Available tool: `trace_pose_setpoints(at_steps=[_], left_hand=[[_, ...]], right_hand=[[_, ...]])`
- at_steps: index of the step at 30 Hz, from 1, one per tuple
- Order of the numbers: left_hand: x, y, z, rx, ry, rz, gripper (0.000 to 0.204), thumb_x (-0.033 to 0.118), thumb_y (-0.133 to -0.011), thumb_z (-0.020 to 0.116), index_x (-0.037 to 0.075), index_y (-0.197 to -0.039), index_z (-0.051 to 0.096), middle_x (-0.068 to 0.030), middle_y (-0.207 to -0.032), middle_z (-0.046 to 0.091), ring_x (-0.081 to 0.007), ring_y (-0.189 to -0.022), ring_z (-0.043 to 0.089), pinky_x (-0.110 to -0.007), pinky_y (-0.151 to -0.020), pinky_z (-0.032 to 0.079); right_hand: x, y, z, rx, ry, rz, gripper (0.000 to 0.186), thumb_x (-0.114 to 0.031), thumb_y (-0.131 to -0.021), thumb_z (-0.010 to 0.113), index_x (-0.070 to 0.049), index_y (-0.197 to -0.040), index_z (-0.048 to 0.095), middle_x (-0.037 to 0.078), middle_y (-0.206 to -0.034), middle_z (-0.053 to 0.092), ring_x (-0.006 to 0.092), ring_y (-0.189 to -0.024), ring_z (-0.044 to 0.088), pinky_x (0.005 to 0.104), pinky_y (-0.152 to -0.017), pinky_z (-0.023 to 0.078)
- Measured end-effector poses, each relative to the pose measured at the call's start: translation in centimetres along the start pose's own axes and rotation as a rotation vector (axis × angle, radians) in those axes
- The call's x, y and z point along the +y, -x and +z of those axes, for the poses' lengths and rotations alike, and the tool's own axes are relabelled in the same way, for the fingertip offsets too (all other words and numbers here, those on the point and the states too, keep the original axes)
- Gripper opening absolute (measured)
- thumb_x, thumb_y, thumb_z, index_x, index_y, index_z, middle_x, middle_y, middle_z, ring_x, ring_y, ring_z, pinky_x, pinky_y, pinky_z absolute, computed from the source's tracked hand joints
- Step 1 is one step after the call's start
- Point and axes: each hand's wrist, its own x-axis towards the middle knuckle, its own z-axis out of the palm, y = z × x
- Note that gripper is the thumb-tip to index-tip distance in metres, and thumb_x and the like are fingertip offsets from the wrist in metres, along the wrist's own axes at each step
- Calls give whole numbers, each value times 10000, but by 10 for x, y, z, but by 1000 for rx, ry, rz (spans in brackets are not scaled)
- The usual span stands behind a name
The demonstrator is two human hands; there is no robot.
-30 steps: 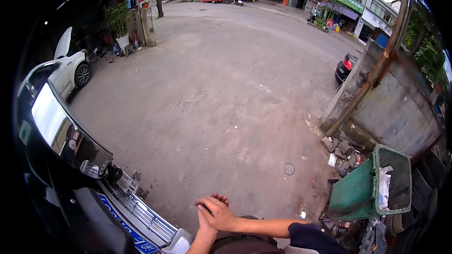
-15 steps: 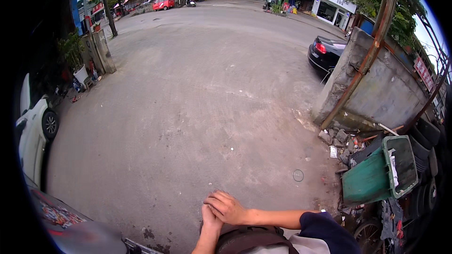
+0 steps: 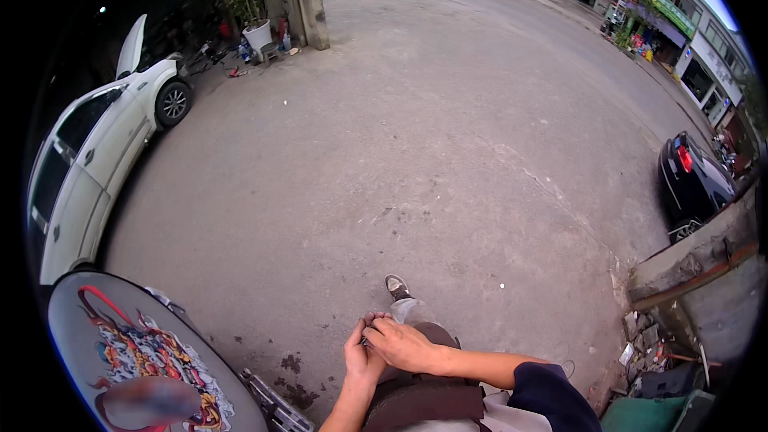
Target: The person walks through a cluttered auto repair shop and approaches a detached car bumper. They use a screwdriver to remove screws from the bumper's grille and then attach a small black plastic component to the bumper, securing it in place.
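Note:
My hands are together in front of my waist, low in the view. My left hand (image 3: 362, 358) is palm up with its fingers curled, its tips showing past the right hand. Over its palm lies my right hand (image 3: 404, 346), fingers bent and closed in. A small dark thing (image 3: 366, 342) peeks out between them, too small and covered to name. Just below the hands is a dark brown apron or bag (image 3: 424, 408) at my waist. One shoe (image 3: 396, 286) of mine is stepping forward on the pavement (image 3: 352, 192).
At left stands a white car (image 3: 104, 152), bonnet raised. Nearer is a grey rounded panel (image 3: 72, 328) with a colourful print. A potted plant (image 3: 258, 34) stands beside a concrete post (image 3: 312, 12). At right are a black car (image 3: 692, 180), a wall (image 3: 696, 268), rubble and a green bin (image 3: 648, 414).
My view has turned left and tilted down, so the white car and printed panel show more fully. My shoe has come into sight. My hands stay together, with the left palm more upturned.

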Motion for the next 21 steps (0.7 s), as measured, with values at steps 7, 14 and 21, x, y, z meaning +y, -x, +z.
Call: trace_pose_setpoints(at_steps=[7,14,21], left_hand=[[149,-116,42,65,192,235,219,181,-989,480,7,-1011,611,-147,-1095,632,-313,-1140,557,-442,-1057,415],[262,-261,93,1,112,503,220,171,-980,475,0,-1058,592,-130,-1109,621,-274,-1063,593,-403,-1015,444],[371,-406,145,103,-315,266,293,213,-987,459,-6,-1140,579,-132,-1167,609,-251,-1062,595,-390,-967,470]], right_hand=[[69,-224,27,-153,-241,-260,233,-125,-866,621,-20,-1065,562,189,-964,589,374,-875,634,445,-716,546],[149,-424,21,-116,-385,-435,196,-114,-855,609,-10,-1008,545,147,-933,554,351,-795,621,424,-633,530],[229,-573,32,-86,-260,-274,88,-91,-831,568,-19,-865,531,138,-895,541,337,-827,598,441,-703,497]])
